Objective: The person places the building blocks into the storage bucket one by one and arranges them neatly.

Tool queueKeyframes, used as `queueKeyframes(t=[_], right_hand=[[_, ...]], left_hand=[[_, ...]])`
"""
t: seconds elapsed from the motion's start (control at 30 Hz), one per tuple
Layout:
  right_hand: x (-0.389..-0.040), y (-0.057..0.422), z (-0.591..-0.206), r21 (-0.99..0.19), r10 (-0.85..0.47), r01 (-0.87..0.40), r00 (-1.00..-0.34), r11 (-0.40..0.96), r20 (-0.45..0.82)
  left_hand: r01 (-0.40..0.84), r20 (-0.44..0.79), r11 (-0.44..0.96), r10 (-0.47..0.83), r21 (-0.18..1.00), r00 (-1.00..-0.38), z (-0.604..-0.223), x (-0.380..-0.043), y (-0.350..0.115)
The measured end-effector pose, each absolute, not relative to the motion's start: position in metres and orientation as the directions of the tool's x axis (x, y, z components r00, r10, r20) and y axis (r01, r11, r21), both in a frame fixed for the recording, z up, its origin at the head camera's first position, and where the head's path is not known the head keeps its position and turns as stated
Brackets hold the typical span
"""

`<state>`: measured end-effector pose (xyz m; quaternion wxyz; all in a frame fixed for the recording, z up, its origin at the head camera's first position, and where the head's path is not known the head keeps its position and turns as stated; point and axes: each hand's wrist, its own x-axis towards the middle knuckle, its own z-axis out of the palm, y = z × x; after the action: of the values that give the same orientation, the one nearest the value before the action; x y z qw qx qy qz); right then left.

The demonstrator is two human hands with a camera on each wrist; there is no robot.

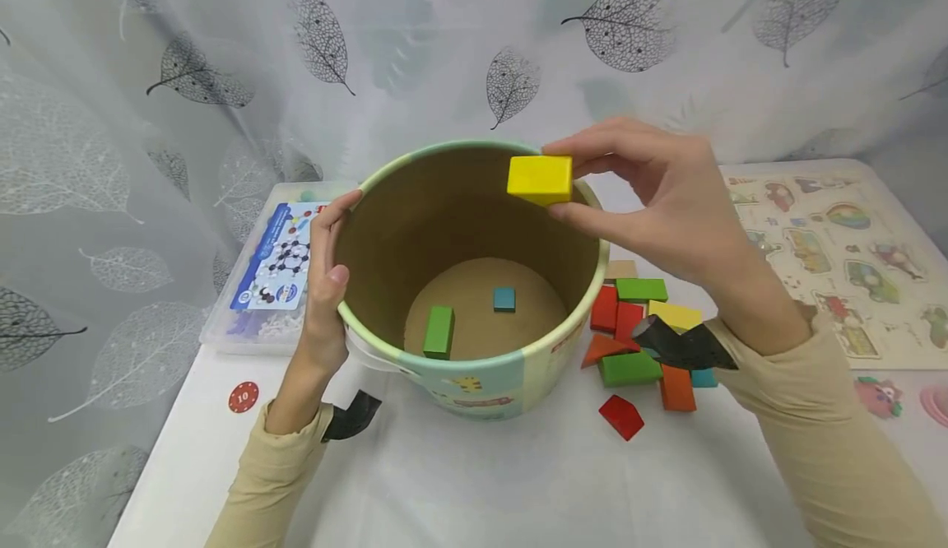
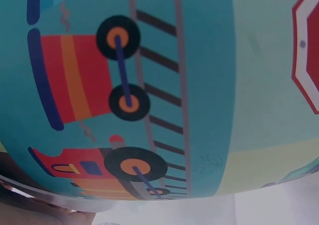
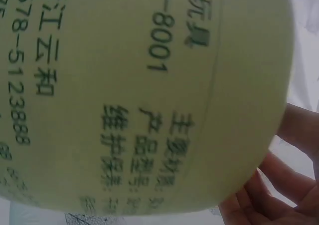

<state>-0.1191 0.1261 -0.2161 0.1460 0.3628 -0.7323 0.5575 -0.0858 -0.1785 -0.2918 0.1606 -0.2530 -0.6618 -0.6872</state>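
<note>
Bucket (image 1: 518,371) — green block (image 1: 439,330), blue block (image 1: 504,299) inside, yellow block (image 1: 540,178) in fingers (image 1: 596,141)

A solid yellow block (image 1: 539,179) contrasts with a toy bucket (image 1: 474,382) decorated in teal and pale yellow, printed with a red-and-orange train (image 2: 76,80) and dark green Chinese lettering (image 3: 164,155). A green block (image 1: 439,332) and a blue block (image 1: 504,299) stand out against its brown floor (image 1: 483,332); beige sleeves (image 1: 822,433) meet a whitish curtain (image 1: 437,95) patterned with black and grey skeleton leaves.
</note>
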Motion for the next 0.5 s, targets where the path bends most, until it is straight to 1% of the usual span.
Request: queueKeyframes(t=[0.17, 0.4, 0.5], right_hand=[[-0.1185, 0.1159, -0.2211, -0.735, -0.385, -0.676, -0.694, 0.056, 0.608], [-0.1207, 0.1175, -0.2227, -0.741, -0.402, -0.671, -0.685, 0.026, 0.607], [-0.1249, 0.1235, -0.223, -0.762, -0.378, -0.647, -0.704, -0.008, 0.601]], left_hand=[[0.557, 0.561, -0.068, 0.121, 0.828, -0.819, -0.2925, -0.0857, -0.178], [0.555, 0.56, -0.076, 0.113, 0.828, -0.82, -0.2925, -0.0856, -0.1781], [0.555, 0.561, -0.084, 0.108, 0.828, -0.821, -0.2932, -0.0858, -0.1785]])
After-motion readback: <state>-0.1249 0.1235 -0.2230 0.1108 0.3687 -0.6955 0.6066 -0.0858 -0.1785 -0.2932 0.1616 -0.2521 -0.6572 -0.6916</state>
